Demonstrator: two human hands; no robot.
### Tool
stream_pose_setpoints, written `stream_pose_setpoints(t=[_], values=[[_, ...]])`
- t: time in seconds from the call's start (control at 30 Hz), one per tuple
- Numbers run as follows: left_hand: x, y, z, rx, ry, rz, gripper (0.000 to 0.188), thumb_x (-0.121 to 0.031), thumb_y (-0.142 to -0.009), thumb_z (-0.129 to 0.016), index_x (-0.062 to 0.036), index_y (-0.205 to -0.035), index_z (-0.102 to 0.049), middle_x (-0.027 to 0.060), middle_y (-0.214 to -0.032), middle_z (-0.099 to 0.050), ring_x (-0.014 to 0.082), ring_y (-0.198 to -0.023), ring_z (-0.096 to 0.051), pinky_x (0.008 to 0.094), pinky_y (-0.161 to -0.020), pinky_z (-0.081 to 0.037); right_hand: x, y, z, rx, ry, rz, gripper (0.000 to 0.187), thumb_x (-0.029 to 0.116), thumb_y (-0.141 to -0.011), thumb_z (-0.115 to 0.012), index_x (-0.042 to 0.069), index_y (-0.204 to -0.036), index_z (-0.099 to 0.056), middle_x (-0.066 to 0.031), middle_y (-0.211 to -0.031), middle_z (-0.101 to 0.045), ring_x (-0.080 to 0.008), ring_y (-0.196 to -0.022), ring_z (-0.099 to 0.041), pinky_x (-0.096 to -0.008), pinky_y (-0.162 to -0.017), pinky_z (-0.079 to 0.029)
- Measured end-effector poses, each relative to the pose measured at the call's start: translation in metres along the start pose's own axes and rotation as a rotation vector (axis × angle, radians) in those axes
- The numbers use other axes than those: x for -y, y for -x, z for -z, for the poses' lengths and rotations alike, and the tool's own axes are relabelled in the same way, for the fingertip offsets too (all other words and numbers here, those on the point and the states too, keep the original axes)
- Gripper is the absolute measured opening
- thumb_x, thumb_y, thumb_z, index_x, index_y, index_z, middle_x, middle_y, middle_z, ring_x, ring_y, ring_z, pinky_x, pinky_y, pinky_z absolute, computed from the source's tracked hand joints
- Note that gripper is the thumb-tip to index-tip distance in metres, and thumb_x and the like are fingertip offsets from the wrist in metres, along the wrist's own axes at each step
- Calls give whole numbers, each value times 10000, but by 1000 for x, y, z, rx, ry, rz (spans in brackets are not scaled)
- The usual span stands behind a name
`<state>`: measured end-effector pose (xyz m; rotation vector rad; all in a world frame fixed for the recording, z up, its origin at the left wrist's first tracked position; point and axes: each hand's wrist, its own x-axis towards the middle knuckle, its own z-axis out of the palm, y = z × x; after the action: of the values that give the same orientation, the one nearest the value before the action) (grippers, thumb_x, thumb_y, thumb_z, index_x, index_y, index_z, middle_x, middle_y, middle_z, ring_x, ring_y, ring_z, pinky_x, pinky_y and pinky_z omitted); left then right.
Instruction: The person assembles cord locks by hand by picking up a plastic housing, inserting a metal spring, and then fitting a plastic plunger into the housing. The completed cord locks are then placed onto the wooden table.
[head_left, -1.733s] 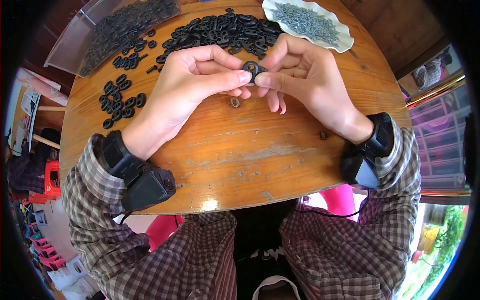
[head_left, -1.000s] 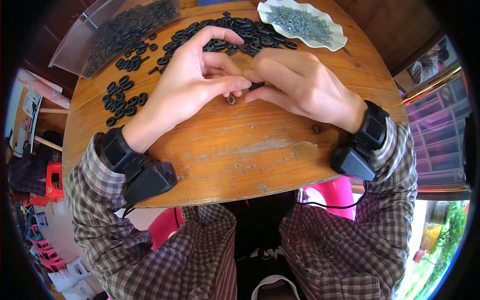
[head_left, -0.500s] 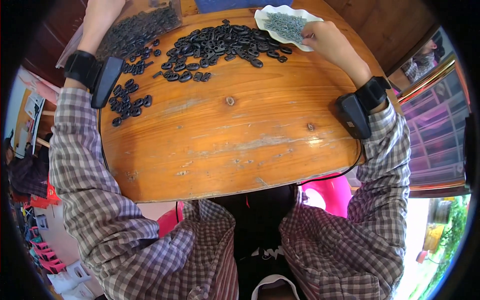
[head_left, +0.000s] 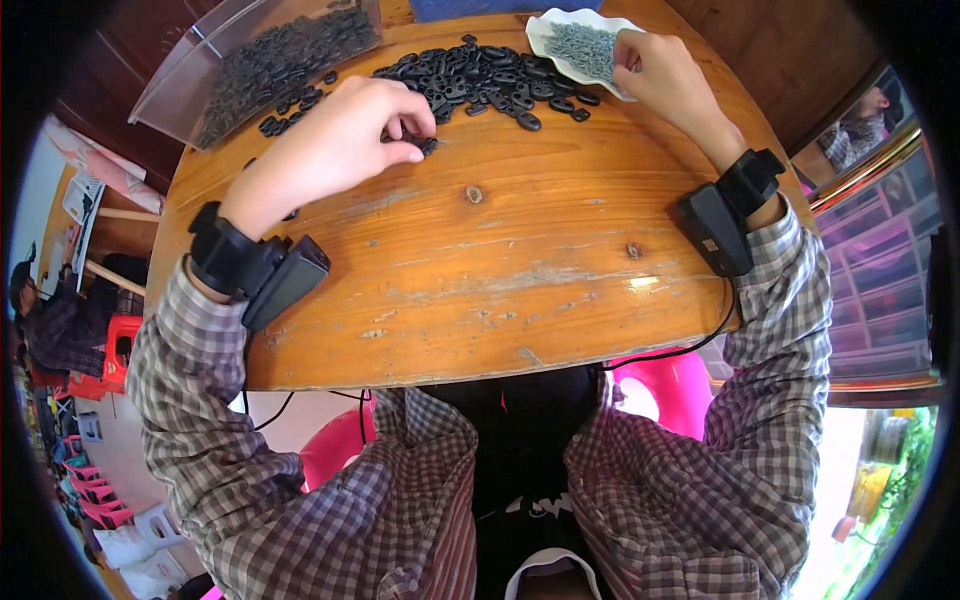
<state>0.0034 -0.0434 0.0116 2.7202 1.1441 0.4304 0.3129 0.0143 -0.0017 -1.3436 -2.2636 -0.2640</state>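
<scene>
My left hand (head_left: 365, 130) is over the near edge of a pile of small black oval plastic pieces (head_left: 480, 75). Its thumb and index finger are apart, with one or two black pieces (head_left: 429, 146) on the table between and behind the tips. My right hand (head_left: 665, 75) is at the right edge of a white scalloped dish (head_left: 548, 20), which holds many small grey screws (head_left: 582, 50). Its thumb and fingers are pinched together; whatever is between them is hidden. Both wrists carry black strapped devices.
A clear plastic bin (head_left: 165, 105) of black pieces lies tilted at the far left. A blue container (head_left: 480, 8) stands at the back. The wooden table (head_left: 480, 270) has a curved edge. A cable (head_left: 690, 345) hangs near its right front edge.
My left hand has moved from the clear bin, rightward and nearer, to the black pile. My right hand has stayed by the dish, its fingertips lifted slightly from the screws. The view has shifted slightly.
</scene>
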Motion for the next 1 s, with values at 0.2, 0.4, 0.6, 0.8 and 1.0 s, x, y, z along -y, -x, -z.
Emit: stream_pose_setpoints(t=[0.2, 0.4, 0.6, 0.8, 1.0], values=[[-8, -3, -2, 46, 168, 209, 137, -42, -706, -681, -7, -814, -605, 78, -726, -622, 150, -668, -594, 270, -621, -473, 34, 4, 2, -118, -260, 67, 129, 64, -724, -631, 6, -826, -577, -84, -704, -612, -162, -654, -615, -259, -638, -490], [-21, -7, -20, -207, 681, 144, 125, -108, -762, -665, -40, -849, -608, 34, -774, -642, 70, -680, -558, 200, -604, -422, 90, 20, 15, -55, -553, 143, 81, 8, -755, -622, -13, -828, -594, -33, -741, -592, -92, -676, -564, -219, -633, -464], [-37, 3, -39, -201, 1135, 280, 177, -92, -783, -641, -7, -933, -601, 48, -814, -648, 49, -673, -521, 187, -593, -388, 97, 33, 9, 42, -742, 218, 89, -16, -795, -590, -15, -881, -612, -64, -876, -613, -119, -792, -583, -227, -718, -472], [-36, 5, -40, -206, 1200, 289, 191, -83, -781, -638, 13, -939, -591, 55, -823, -648, 54, -699, -521, 184, -617, -386, 99, 35, 4, 80, -864, 161, 121, -38, -800, -580, -30, -921, -586, -58, -874, -606, -115, -784, -579, -231, -739, -482], [-38, 6, -38, -212, 1206, 305, 182, -82, -782, -635, 9, -935, -593, 60, -834, -652, 55, -701, -524, 187, -623, -388, 101, 36, 9, 111, -958, 24, 54, -27, -827, -554, -32, -875, -578, -49, -854, -585, -101, -754, -558, -221, -683, -469]])
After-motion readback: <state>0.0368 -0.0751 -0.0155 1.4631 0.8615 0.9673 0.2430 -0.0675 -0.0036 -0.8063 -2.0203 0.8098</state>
